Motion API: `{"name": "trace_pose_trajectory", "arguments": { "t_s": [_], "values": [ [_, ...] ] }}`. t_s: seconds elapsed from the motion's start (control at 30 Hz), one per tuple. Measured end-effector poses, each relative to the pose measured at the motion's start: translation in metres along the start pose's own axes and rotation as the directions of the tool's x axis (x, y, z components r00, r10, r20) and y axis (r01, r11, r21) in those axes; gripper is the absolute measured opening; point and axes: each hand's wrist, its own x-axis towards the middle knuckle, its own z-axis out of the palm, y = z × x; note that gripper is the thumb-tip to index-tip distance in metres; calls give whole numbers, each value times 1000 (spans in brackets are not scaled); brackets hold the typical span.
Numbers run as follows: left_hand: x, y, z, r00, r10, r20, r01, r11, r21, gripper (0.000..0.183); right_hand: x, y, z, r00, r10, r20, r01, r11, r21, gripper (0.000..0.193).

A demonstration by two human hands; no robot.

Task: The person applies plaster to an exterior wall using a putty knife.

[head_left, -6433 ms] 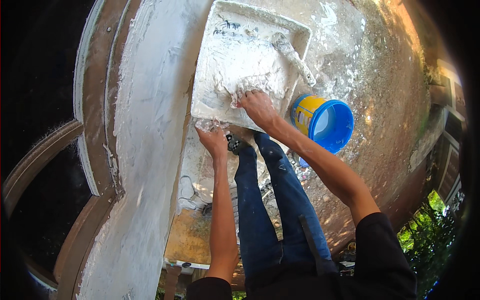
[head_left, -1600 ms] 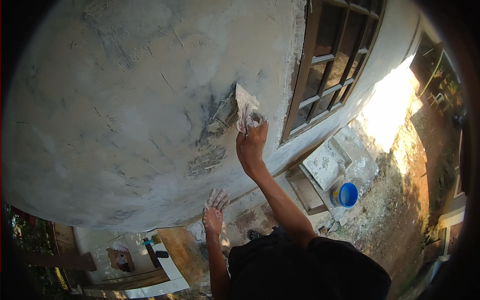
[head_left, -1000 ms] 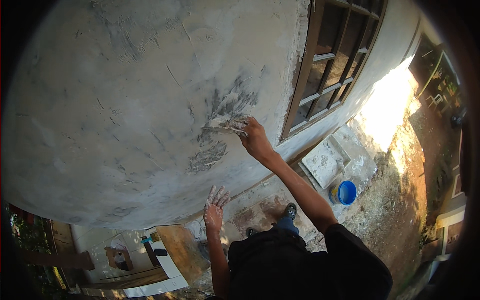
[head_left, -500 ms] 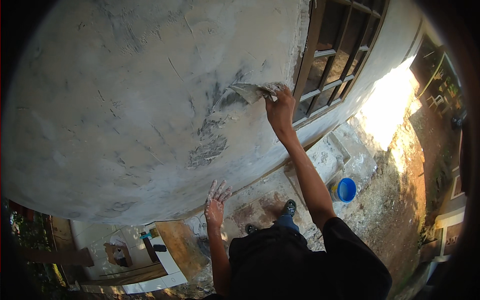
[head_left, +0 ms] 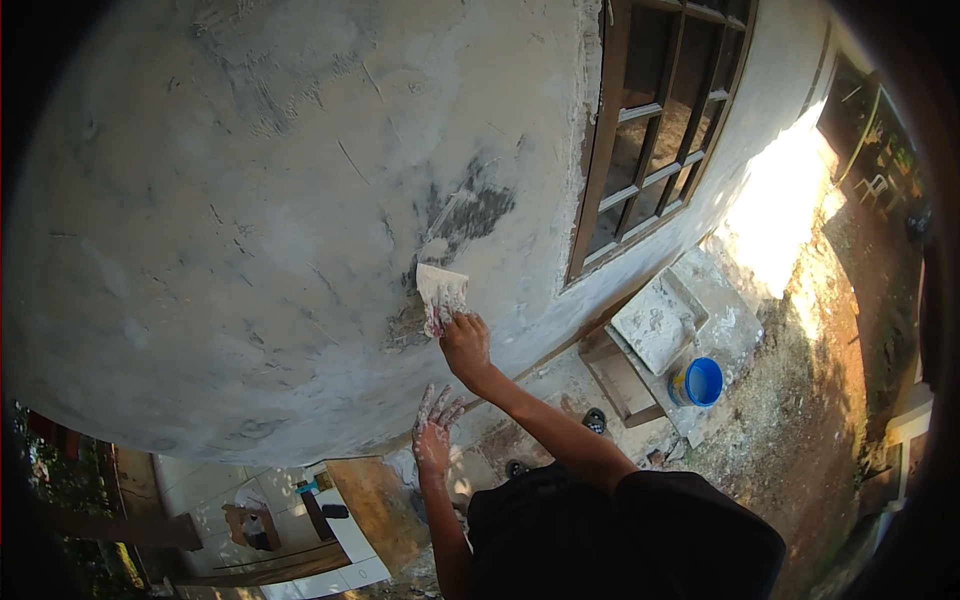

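Note:
My right hand (head_left: 466, 345) grips a plaster-smeared putty knife (head_left: 443, 290), its broad blade pointing up against the wall (head_left: 300, 230). Pale, patchy plaster covers that wall, with scratches and dark grey spots. Just above the blade lies a dark bare patch (head_left: 475, 210) crossed by a thin plaster ridge. Lower and to the left of the right hand, my left hand (head_left: 434, 435) is raised with spread fingers, coated in white plaster and holding nothing.
A brown-framed window (head_left: 660, 130) is set in the wall at right. Below it stand a plaster-caked tray (head_left: 660, 322) on a box and a blue bucket (head_left: 703, 382) of cloudy liquid. At lower left, a cardboard box (head_left: 250, 527) sits on white tiles.
My right hand has swept the putty knife down and left from beside the window, its blade turning upward. More of the dark patch shows. My left hand stays spread.

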Motion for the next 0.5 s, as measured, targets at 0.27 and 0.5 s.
{"name": "trace_pose_trajectory", "arguments": {
  "t_s": [0.27,0.5],
  "values": [
    [-3,4,-3,999,13,-30,-13,1000,-6,73,51,52,-58,998,-59,-12,60,957,282,28],
    [1,-3,-4,999,37,11,-37,999,5,72,165,72,-131,947,-81,-312,144,972,184,26]
  ]
}}
